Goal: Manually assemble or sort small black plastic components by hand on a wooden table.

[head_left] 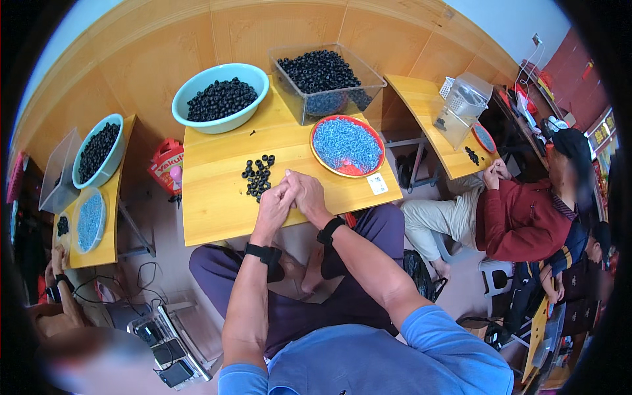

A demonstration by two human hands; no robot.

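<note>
Above the near edge of the yellow wooden table [217, 210], my left hand [275, 203] and my right hand [309, 194] are brought together, their fingers closed and touching. What they hold, if anything, is hidden between the fingers. Just beyond my left hand lies a loose group of small black round parts [255, 172], some showing a hole in the middle. To the right of my hands is a red-rimmed round tray [378, 166] filled with small blue pieces [345, 141], its red bottom showing at the front.
Behind stand a pale teal basin [181, 113] and a clear plastic bin [306, 108], both holding black parts. A white label [377, 184] lies at the table's right. Similar tables flank mine, with a person in dark red [526, 214] at the right and another's hand [58, 260] at the left.
</note>
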